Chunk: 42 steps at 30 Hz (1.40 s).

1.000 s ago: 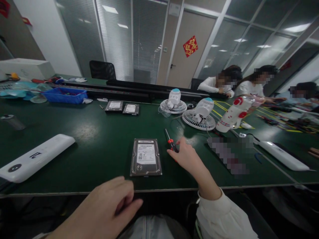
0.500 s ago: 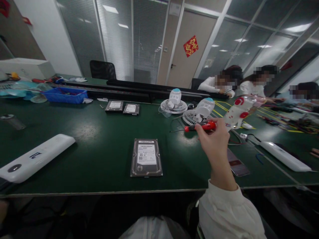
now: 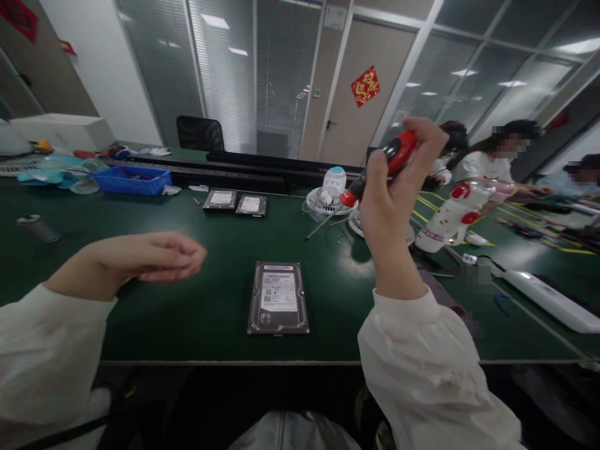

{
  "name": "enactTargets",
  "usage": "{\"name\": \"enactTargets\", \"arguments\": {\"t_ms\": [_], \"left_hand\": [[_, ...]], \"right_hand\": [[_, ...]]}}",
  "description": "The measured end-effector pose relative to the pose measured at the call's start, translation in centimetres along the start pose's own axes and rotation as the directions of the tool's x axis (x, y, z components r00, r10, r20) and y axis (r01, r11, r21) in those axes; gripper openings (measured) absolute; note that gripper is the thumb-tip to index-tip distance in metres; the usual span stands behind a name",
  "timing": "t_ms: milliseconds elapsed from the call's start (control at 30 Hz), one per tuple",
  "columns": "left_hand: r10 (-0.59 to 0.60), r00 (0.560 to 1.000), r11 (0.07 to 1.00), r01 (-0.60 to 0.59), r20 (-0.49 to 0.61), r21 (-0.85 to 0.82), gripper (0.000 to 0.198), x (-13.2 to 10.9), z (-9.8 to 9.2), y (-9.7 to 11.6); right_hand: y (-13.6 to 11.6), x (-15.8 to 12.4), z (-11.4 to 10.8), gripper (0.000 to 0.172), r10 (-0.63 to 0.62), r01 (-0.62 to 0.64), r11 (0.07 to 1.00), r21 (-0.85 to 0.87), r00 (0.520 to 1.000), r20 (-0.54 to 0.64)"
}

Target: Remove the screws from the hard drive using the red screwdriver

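My right hand (image 3: 391, 187) is raised over the right half of the table. It grips a red and black screwdriver (image 3: 360, 184), whose thin metal shaft slants down to the left. My left hand (image 3: 157, 256) is held above the table at the left, fingers curled together, and nothing shows in them. Between the hands, a hard disk drive (image 3: 277, 298) lies flat near the table's front edge, label side up. Neither hand touches it, and the screwdriver tip is apart from it.
Two more hard drives (image 3: 235, 203) lie farther back, near a blue basket (image 3: 134, 181). Small white fans (image 3: 334, 182) sit behind my right hand, partly hidden. At the right are a red-and-white bottle (image 3: 447, 219) and a white device (image 3: 550, 300). Other people sit at the far right.
My left hand has come into view from the left, over the white device there. My right hand has risen with the screwdriver, now tilted more steeply. The hard drive lies where it was.
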<state>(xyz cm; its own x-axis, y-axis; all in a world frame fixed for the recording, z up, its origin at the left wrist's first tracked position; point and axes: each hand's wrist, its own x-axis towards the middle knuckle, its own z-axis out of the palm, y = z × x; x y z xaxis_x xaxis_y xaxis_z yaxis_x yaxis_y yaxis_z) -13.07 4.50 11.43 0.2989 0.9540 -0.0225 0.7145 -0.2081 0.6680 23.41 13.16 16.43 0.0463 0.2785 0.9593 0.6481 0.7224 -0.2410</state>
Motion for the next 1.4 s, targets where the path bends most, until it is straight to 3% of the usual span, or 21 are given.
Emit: {"name": "enactTargets", "arguments": {"t_ms": [33, 67, 133, 233, 333, 433, 533, 700, 900, 1133, 1400], "left_hand": [[-0.057, 0.984, 0.997, 0.066, 0.17, -0.047, 0.056, 1.2, 0.7, 1.4], [-0.066, 0.967, 0.992, 0.091, 0.247, -0.091, 0.05, 2.4, 1.7, 2.3], [-0.077, 0.978, 0.99, 0.098, 0.194, -0.101, 0.036, 4.8, 3.7, 2.8], [-0.026, 0.998, 1.0, 0.026, -0.057, 0.003, 0.025, 7.6, 6.4, 1.3], [0.038, 0.988, 0.999, -0.033, -0.15, 0.033, 0.023, 8.3, 8.4, -0.7], [0.036, 0.975, 0.997, -0.051, -0.22, -0.063, 0.024, 7.8, 9.8, -1.5], [0.058, 0.978, 0.991, -0.081, -0.2, -0.11, 0.026, 7.1, 10.4, -1.5], [0.082, 0.983, 0.991, -0.097, -0.162, -0.09, 0.029, 6.8, 10.9, -1.4], [0.1, 0.986, 0.988, -0.113, -0.133, -0.1, 0.028, 6.7, 10.9, -1.3], [0.138, 0.982, 0.984, -0.151, -0.129, -0.093, 0.028, 6.7, 10.8, -1.2], [0.15, 0.981, 0.986, -0.157, -0.127, -0.049, 0.029, 6.9, 10.8, -1.5]], "right_hand": [[0.0, -0.1, 0.9, 0.041, -0.008, 0.008, 1.0, 0.0, 0.999, 0.032], [0.0, -0.3, 1.7, 0.046, -0.002, 0.001, 1.0, 0.018, 0.998, 0.065], [0.0, -1.2, 3.4, 0.056, 0.045, -0.055, 0.994, 0.091, 0.993, 0.107], [-0.1, -3.2, 5.4, 0.062, 0.227, -0.251, 0.947, 0.202, 0.964, 0.135], [-0.5, -5.0, 6.3, 0.059, 0.434, -0.493, 0.818, 0.296, 0.867, 0.245], [-0.9, -5.8, 6.3, 0.057, 0.501, -0.587, 0.736, 0.337, 0.807, 0.312], [-1.3, -5.9, 6.1, 0.05, 0.484, -0.572, 0.736, 0.362, 0.819, 0.309], [-1.6, -6.1, 6.2, 0.05, 0.371, -0.447, 0.8, 0.4, 0.893, 0.256], [-1.7, -6.6, 6.7, 0.071, 0.348, -0.479, 0.772, 0.419, 0.869, 0.352], [-2.5, -7.2, 6.7, 0.055, 0.248, -0.422, 0.801, 0.423, 0.879, 0.408], [-2.4, -7.9, 7.3, 0.055, 0.151, -0.33, 0.716, 0.615, 0.934, 0.325]]}}
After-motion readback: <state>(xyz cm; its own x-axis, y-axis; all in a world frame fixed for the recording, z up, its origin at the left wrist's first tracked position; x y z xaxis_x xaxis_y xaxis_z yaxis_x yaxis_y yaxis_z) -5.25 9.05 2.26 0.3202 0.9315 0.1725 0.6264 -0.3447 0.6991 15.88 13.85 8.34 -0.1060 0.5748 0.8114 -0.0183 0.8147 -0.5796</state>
